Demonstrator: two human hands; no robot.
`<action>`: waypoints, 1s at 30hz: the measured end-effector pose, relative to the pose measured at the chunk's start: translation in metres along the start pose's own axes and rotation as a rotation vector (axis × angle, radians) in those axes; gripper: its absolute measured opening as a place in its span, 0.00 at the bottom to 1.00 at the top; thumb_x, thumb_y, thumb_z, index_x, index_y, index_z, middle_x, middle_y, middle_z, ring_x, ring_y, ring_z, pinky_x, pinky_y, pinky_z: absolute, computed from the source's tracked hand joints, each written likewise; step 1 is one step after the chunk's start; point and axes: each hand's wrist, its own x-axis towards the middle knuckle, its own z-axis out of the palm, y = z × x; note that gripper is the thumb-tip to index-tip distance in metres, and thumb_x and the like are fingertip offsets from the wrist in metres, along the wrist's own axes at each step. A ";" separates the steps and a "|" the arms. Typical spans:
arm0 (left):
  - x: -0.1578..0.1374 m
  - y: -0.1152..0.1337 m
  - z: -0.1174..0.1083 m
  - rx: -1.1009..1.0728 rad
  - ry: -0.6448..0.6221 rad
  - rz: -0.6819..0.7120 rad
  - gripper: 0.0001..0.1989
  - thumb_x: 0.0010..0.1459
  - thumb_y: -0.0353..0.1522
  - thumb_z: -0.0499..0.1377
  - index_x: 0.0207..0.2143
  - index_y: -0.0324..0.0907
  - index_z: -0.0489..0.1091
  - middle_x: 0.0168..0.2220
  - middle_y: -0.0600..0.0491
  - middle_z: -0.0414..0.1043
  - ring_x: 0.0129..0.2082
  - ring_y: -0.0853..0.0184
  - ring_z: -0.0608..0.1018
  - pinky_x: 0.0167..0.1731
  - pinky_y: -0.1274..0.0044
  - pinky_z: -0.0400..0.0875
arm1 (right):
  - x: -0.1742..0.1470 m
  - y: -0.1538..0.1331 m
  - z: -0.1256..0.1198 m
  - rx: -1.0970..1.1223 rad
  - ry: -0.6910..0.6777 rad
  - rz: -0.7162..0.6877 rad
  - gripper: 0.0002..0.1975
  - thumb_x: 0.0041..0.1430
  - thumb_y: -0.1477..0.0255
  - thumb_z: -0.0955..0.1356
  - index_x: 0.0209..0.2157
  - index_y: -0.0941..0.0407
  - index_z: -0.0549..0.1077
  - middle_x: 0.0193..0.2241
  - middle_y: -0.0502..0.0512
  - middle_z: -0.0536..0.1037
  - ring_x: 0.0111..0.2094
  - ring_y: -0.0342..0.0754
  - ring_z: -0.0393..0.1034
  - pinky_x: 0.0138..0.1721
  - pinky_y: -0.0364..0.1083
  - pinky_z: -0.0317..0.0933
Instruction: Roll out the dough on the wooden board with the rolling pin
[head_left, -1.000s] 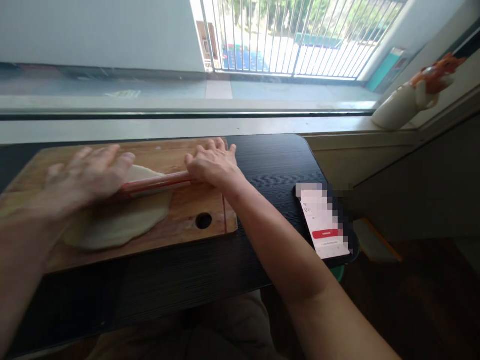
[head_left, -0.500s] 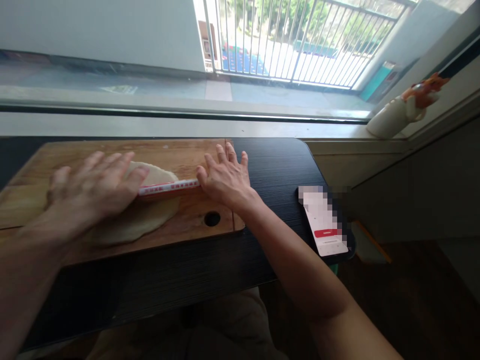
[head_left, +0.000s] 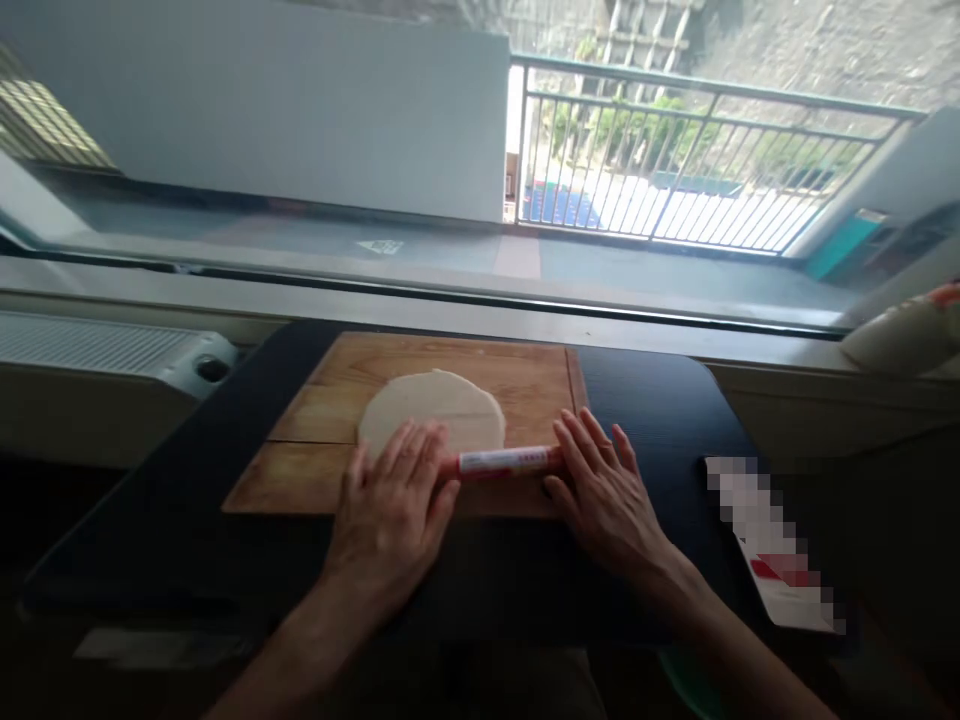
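A pale, flat round of dough (head_left: 439, 402) lies on the wooden cutting board (head_left: 307, 480). Across its near edge runs a slim rolling pin (head_left: 504, 461), reddish with a white printed label. My left hand (head_left: 394, 490) is laid flat over the pin's left end, fingers stretched forward, covering part of the dough. At the other end my right hand (head_left: 600, 485) rests palm down with its fingers extended and slightly apart. Neither hand's fingers wrap round the pin. Both palms hide the pin's ends.
The board sits on a black table (head_left: 652, 400) against a window sill (head_left: 480, 315). A phone (head_left: 772, 570), partly blurred out, lies at the table's right edge. A white radiator (head_left: 112, 345) stands at left, and a pale figurine (head_left: 907, 335) is on the sill at right.
The rolling pin and both hands have come back toward the board's near edge, uncovering more of the dough. My view has shifted left and up, showing the radiator and more of the window.
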 end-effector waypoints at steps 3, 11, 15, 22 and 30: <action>-0.024 -0.008 -0.002 -0.011 0.061 -0.012 0.23 0.60 0.32 0.48 0.58 0.41 0.57 0.53 0.46 0.66 0.52 0.58 0.66 0.56 0.61 0.50 | 0.018 -0.002 0.007 -0.055 0.007 -0.062 0.29 0.63 0.60 0.56 0.62 0.56 0.50 0.64 0.54 0.45 0.65 0.50 0.31 0.62 0.57 0.32; -0.001 -0.039 -0.018 -0.023 0.071 -0.126 0.18 0.60 0.35 0.51 0.52 0.41 0.66 0.39 0.46 0.70 0.40 0.59 0.71 0.45 0.63 0.60 | 0.197 -0.054 0.028 0.000 -0.055 0.001 0.24 0.65 0.59 0.51 0.60 0.50 0.56 0.62 0.53 0.52 0.64 0.50 0.39 0.59 0.55 0.41; -0.012 -0.046 -0.022 -0.041 0.023 -0.144 0.19 0.60 0.34 0.51 0.54 0.41 0.64 0.36 0.47 0.70 0.37 0.60 0.71 0.41 0.65 0.62 | 0.199 -0.093 0.030 0.055 -0.061 -0.041 0.26 0.65 0.57 0.50 0.60 0.52 0.55 0.62 0.55 0.52 0.63 0.50 0.40 0.59 0.55 0.42; -0.061 -0.058 -0.017 -0.151 0.064 -0.067 0.21 0.60 0.33 0.51 0.56 0.42 0.59 0.37 0.49 0.72 0.36 0.63 0.73 0.41 0.68 0.61 | 0.122 -0.114 0.018 0.045 -0.044 -0.271 0.23 0.65 0.59 0.53 0.58 0.48 0.59 0.61 0.48 0.56 0.64 0.48 0.36 0.61 0.52 0.39; -0.062 -0.101 -0.006 -0.047 0.080 -0.221 0.22 0.61 0.39 0.49 0.55 0.40 0.59 0.39 0.47 0.73 0.38 0.58 0.74 0.39 0.67 0.62 | 0.218 -0.166 0.045 0.151 -0.056 -0.194 0.28 0.63 0.52 0.51 0.56 0.52 0.60 0.58 0.55 0.61 0.62 0.52 0.45 0.57 0.55 0.47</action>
